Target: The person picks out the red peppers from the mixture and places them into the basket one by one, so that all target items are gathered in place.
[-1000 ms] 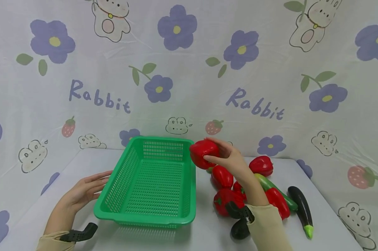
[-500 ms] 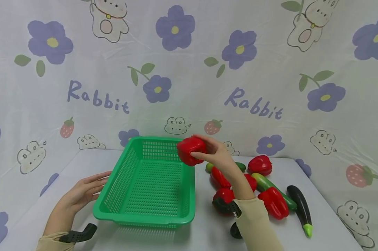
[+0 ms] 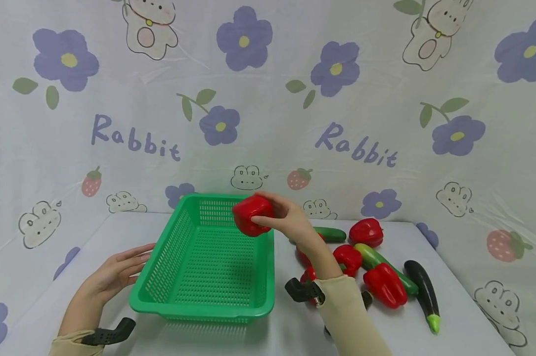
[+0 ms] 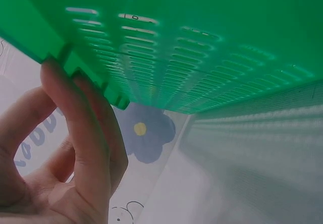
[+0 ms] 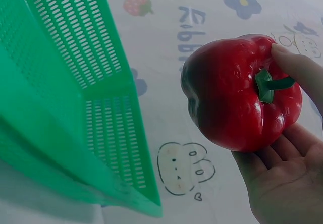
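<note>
A red bell pepper (image 3: 253, 216) with a green stem is gripped between the thumb and fingers of my right hand (image 3: 290, 220). Hand and pepper are above the right rim of a green plastic basket (image 3: 272, 277), near its back corner. The right wrist view shows the pepper (image 5: 237, 93) close up, apart from the basket wall. At the basket's left side, my left hand (image 3: 116, 274) has its fingers extended. In the left wrist view its fingertips touch the underside of the basket's rim (image 4: 30, 37).
Right of the basket lie several more red peppers (image 3: 385, 286), a green cucumber (image 3: 330, 234), a lighter green vegetable (image 3: 385, 267) and a dark eggplant (image 3: 421, 291). My right forearm hides part of this group. A printed cloth (image 3: 268, 99) hangs behind the white table (image 3: 116, 227).
My right hand has carried the red pepper leftward, from beside the basket's right rim to above it. The left hand has stayed at the basket's left side. The view has shifted slightly.
</note>
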Demonstrator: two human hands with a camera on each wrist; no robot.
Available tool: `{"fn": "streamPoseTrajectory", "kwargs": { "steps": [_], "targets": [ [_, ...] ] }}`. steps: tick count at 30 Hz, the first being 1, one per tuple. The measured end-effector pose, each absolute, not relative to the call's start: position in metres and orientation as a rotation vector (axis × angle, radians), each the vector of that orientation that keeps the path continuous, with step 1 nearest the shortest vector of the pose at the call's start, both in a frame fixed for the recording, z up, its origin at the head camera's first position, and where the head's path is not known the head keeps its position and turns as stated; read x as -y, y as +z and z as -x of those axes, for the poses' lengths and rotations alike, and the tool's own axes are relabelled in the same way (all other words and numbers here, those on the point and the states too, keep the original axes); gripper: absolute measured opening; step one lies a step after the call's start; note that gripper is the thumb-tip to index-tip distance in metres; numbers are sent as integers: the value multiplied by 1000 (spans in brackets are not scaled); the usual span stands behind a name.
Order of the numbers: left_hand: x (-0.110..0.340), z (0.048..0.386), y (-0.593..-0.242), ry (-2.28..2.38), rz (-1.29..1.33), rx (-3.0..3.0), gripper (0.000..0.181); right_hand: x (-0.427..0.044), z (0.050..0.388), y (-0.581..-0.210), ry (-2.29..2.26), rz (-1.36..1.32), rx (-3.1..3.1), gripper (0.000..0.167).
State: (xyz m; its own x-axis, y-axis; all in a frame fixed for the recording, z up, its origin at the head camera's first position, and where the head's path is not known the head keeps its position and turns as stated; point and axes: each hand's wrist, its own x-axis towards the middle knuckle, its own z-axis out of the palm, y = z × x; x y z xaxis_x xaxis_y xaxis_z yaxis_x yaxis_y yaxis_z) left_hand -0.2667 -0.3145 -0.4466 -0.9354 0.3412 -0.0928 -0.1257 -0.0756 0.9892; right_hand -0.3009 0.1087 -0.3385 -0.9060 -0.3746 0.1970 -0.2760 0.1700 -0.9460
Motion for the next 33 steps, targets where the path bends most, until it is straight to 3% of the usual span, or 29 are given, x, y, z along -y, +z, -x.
{"fn": "streamPoseTrajectory", "kwargs": {
  "steps": [33],
  "targets": [
    [314,266,-445,2049,-200,-1923,33,-49,301,-347,-1788,738,-2240,59]
  ]
}}
